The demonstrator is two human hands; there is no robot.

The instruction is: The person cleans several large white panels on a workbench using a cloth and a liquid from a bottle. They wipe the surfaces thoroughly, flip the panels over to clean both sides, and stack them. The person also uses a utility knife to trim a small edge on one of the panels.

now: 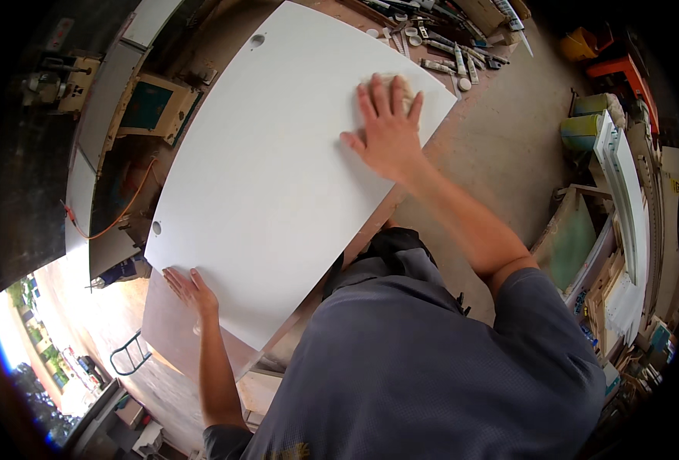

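A large white panel (pixel 278 153) lies slanted across the bench, with a round hole (pixel 257 41) near its far left corner and another hole (pixel 156 228) near its left end. My right hand (pixel 389 126) presses flat, fingers spread, on a cream-coloured wad of cloth (pixel 401 86) near the panel's right end. Most of the wad is hidden under the fingers. At the panel's near left edge rests my left hand (pixel 191 290), its fingers stretched out and holding nothing. Below that edge shows a pinkish-brown bench top (pixel 194 330).
Several tubes and caps (pixel 462 61) crowd the bench beyond the panel's right end. An orange hose (pixel 121 222) hangs at the left beside a long white board (pixel 98 126). Right of me stand a green-yellow bucket (pixel 581 132) and curved white strips (pixel 623 207).
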